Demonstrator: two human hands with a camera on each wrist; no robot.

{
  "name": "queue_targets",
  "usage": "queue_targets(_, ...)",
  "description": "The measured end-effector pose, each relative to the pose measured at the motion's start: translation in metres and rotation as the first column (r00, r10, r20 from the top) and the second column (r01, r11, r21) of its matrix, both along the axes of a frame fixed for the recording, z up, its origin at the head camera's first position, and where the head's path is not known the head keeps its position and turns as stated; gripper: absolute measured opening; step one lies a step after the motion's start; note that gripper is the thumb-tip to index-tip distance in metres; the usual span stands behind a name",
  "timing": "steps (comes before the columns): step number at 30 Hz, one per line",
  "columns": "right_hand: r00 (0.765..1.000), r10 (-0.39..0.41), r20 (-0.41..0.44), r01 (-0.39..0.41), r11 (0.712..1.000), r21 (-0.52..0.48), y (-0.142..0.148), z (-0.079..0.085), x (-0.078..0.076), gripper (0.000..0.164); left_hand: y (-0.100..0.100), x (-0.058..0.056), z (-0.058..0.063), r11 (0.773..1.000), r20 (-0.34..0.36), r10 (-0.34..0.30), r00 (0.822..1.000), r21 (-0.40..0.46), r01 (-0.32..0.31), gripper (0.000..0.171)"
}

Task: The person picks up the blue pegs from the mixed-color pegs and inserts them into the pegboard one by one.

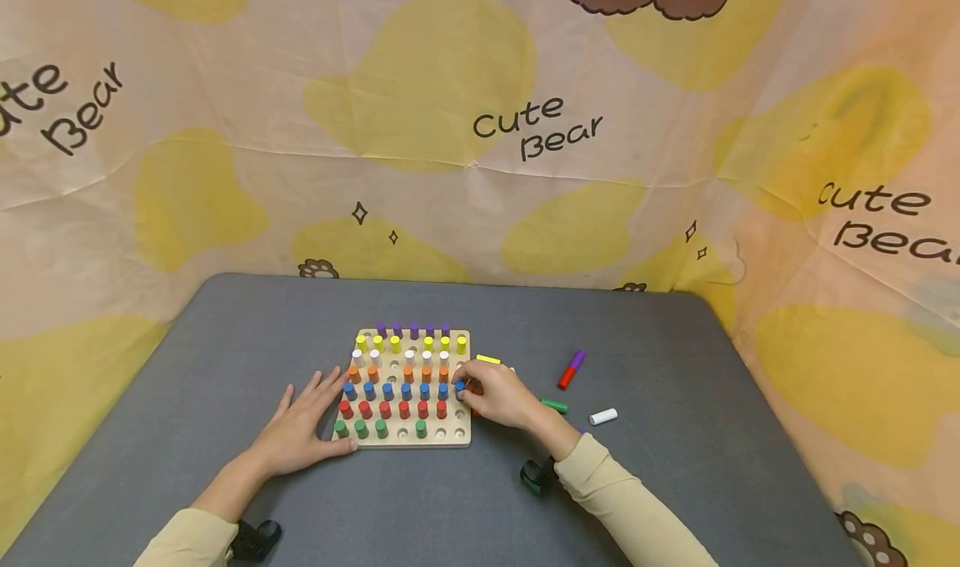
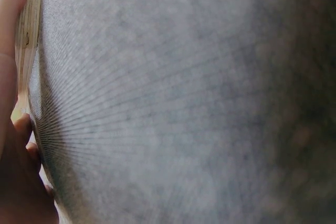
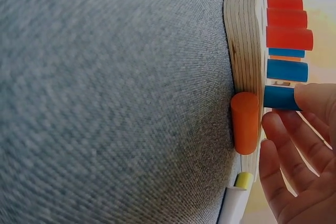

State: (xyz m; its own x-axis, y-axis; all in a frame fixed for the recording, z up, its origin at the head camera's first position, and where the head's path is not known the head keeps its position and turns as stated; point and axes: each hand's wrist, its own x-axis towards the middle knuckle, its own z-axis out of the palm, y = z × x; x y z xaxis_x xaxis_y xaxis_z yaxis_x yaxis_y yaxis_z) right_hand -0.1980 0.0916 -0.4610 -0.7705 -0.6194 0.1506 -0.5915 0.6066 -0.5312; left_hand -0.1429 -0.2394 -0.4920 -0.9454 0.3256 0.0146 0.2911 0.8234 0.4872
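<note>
A wooden pegboard lies on the grey table, with rows of green, red, blue, orange, white, yellow and purple pegs standing in it. At the right end of the blue row, my right hand pinches a blue peg between thumb and fingers. That peg stands upright at the board surface; its lower end is hard to make out. Spread along the board's left side, my left hand touches the edge with fingers fairly straight, the thumb at the near left corner. In the right wrist view an orange peg lies against the board's side.
Loose pegs lie right of the board: a yellow one, a purple one end to end with a red one, a green one and a white one. A printed cloth hangs behind the table.
</note>
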Motion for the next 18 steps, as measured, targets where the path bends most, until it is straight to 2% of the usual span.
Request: queue_targets(18,0.999,0.045,0.013,-0.045,0.999,0.01,0.0049,0.004,0.0023,0.027,0.0022,-0.0004,0.0032,1.0,0.008,-0.006,1.0,-0.006,0.006,0.103)
